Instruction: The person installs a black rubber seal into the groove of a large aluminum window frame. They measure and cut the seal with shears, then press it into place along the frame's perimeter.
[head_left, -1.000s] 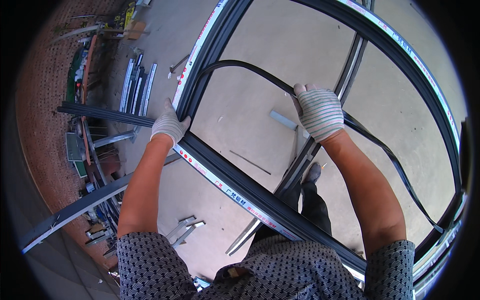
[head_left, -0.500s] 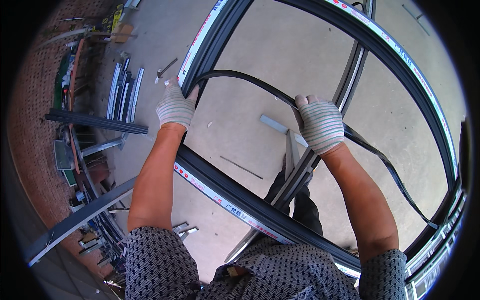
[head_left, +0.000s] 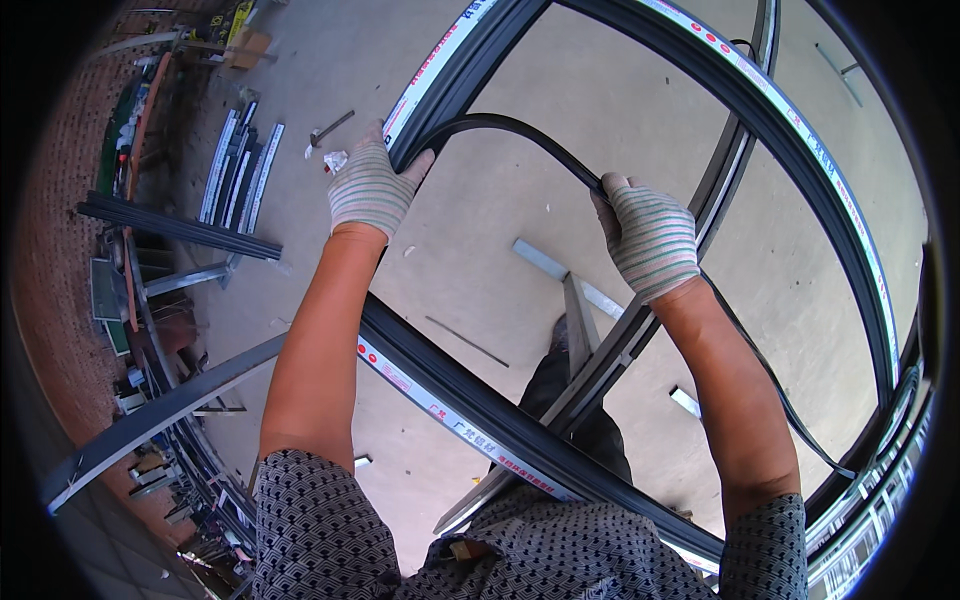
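A large dark window frame [head_left: 450,385] with printed film along its outer faces lies in front of me. A black rubber sealing strip [head_left: 530,132] arches from its left side across the opening, then trails down to the frame's right corner. My left hand [head_left: 374,190], in a striped knit glove, wraps round the left side bar, its thumb against the strip where it meets the frame. My right hand [head_left: 650,232], gloved alike, pinches the strip above the opening, fingers closed. What lies under the left palm is hidden.
Metal support bars [head_left: 640,320] pass beneath the frame. At left, a bundle of dark profiles [head_left: 180,226] and several filmed lengths [head_left: 240,170] lie near a hammer [head_left: 332,128] on the floor. A brick wall [head_left: 60,300] stands far left.
Both hands appear slightly higher in view, the left one further right along the frame. The strip's arch between them has become shorter and more curved. The whole view has shifted a little.
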